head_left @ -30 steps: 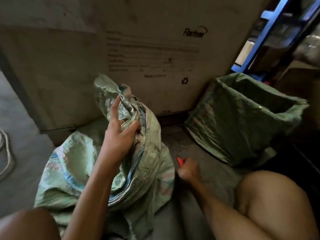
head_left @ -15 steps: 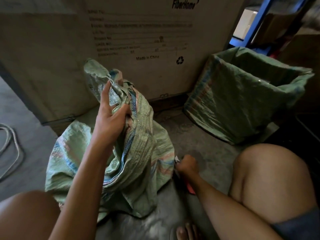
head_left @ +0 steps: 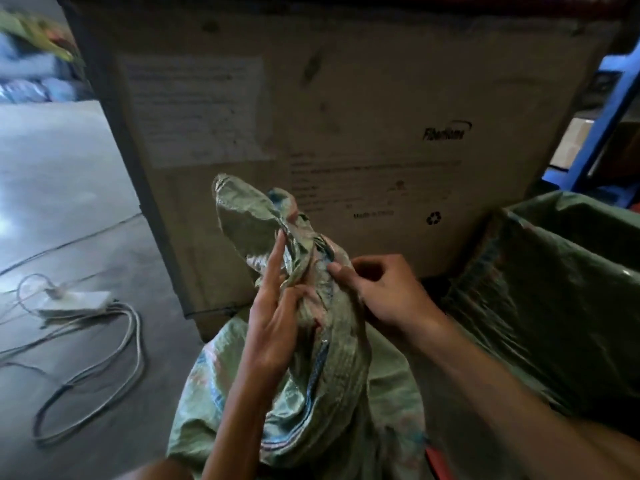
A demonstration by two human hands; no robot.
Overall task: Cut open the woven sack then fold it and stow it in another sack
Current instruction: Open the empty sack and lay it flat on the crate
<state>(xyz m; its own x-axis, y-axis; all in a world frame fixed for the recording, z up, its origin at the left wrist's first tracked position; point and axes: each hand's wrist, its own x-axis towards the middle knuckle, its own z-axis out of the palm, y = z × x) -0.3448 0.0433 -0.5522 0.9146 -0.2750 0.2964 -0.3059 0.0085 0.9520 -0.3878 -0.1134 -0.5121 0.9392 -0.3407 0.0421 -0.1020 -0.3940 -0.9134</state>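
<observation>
On the concrete floor (head_left: 52, 202) at far left lie a looped grey cable (head_left: 104, 368) and a flat pale card (head_left: 76, 303), well apart from the work. Behind them a large cardboard box (head_left: 346, 98) stands upright, with printed text and a recycling mark on its face.

Centre frame: the woven sack (head_left: 322, 393), green with blue and pink stripes, sits bunched on the floor in front of the box, its neck gathered and raised. The left hand (head_left: 273, 327) grips the neck from the left side, thumb and lower fingers curled round the bunched cloth, index finger laid straight up along it. The right hand (head_left: 377, 289) pinches a fold on the neck's right side between thumb and curled fingers.

At the sack's lower right edge lies a red object (head_left: 438, 459), partly cut off by the frame; what it is cannot be told. Further right, a second green sack (head_left: 554, 289) stands with its mouth open, just beside the box. A blue rack upright (head_left: 613, 109) rises at far right.
</observation>
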